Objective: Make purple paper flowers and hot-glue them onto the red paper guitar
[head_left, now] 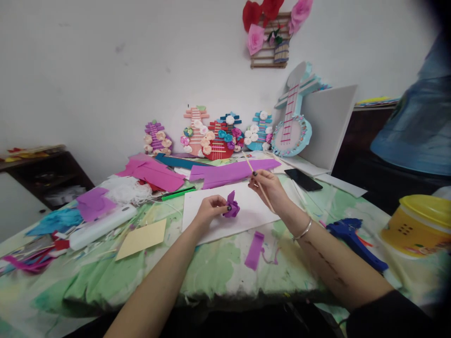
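Between the thumb and fingers of my left hand is a small purple paper flower, held just above a white sheet. My right hand grips a thin wooden stick that slants across the palm, its upper end pointing up and left. The stick and the flower are apart. A short strip of purple crepe paper lies on the green-patterned cloth in front of the sheet. Behind both hands a larger purple crepe sheet overlaps the white one.
A blue glue gun and a yellow-lidded tub stand to the right, near a black phone. At left are a yellow card, a white power strip and pink paper. Decorated paper instruments lean on the wall.
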A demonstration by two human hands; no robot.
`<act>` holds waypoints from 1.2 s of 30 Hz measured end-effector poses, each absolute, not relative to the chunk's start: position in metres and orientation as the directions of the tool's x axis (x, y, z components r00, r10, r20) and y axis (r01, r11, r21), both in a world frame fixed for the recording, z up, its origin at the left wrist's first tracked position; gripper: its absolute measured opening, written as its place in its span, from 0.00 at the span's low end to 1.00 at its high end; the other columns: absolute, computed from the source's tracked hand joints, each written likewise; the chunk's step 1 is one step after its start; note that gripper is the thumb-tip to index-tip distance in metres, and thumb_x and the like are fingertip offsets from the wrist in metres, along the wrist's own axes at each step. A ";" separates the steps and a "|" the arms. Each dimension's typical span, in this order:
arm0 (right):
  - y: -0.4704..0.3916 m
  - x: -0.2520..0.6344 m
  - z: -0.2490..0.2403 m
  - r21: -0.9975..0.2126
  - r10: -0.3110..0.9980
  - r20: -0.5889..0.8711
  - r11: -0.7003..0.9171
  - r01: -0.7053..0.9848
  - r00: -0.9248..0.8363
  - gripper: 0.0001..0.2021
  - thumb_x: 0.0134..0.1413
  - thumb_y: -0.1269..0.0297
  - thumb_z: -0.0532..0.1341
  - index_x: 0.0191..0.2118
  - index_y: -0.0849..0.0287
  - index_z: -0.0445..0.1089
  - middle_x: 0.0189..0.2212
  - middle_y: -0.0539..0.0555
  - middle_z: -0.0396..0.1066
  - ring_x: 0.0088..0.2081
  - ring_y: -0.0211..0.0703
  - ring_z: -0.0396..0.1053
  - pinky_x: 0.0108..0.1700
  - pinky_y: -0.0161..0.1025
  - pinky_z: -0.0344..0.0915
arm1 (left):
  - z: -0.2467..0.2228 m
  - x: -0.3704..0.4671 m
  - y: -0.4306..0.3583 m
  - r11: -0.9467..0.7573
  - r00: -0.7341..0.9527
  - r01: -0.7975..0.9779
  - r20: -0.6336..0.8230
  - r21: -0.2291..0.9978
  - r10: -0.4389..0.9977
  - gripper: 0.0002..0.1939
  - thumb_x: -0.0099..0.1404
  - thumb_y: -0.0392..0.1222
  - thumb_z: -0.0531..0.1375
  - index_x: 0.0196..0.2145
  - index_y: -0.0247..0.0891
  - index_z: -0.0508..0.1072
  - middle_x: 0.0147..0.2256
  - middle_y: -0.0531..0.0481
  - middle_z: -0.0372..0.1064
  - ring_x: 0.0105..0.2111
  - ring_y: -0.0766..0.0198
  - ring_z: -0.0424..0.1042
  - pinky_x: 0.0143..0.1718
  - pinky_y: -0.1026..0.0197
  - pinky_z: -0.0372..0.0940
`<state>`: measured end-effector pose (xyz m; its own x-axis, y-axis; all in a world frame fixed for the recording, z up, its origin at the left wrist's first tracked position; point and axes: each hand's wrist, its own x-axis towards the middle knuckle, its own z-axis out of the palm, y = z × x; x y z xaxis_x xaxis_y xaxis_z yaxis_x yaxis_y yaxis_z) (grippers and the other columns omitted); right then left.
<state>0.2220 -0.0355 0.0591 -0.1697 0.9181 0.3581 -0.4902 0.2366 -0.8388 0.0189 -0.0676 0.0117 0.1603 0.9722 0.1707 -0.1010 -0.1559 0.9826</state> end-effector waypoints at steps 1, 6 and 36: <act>-0.035 0.220 0.057 -0.862 0.918 0.356 0.251 -0.441 -0.174 0.06 0.39 0.68 0.66 0.28 0.58 0.70 0.24 0.47 0.67 0.27 0.34 0.64 0.35 0.36 0.64 | 0.012 0.019 -0.068 -0.150 0.168 -0.132 0.171 0.980 0.971 0.11 0.42 0.36 0.69 0.22 0.33 0.70 0.20 0.53 0.68 0.21 0.69 0.65 0.27 0.64 0.57; -0.043 0.209 0.051 -0.921 0.870 0.371 0.389 -0.010 -0.326 0.08 0.42 0.68 0.61 0.33 0.61 0.72 0.20 0.46 0.64 0.22 0.33 0.58 0.26 0.33 0.55 | 0.014 0.020 -0.072 -0.097 0.214 -0.230 0.147 0.968 0.966 0.11 0.43 0.36 0.69 0.24 0.33 0.71 0.23 0.52 0.69 0.24 0.67 0.66 0.30 0.63 0.59; -0.049 0.192 0.032 -0.753 0.777 0.484 0.604 0.262 -0.402 0.05 0.48 0.69 0.60 0.31 0.59 0.73 0.25 0.48 0.68 0.24 0.33 0.57 0.28 0.32 0.53 | 0.013 0.021 -0.071 -0.289 0.106 -0.004 0.288 0.957 0.952 0.15 0.46 0.46 0.69 0.27 0.35 0.70 0.23 0.53 0.69 0.21 0.68 0.66 0.25 0.65 0.60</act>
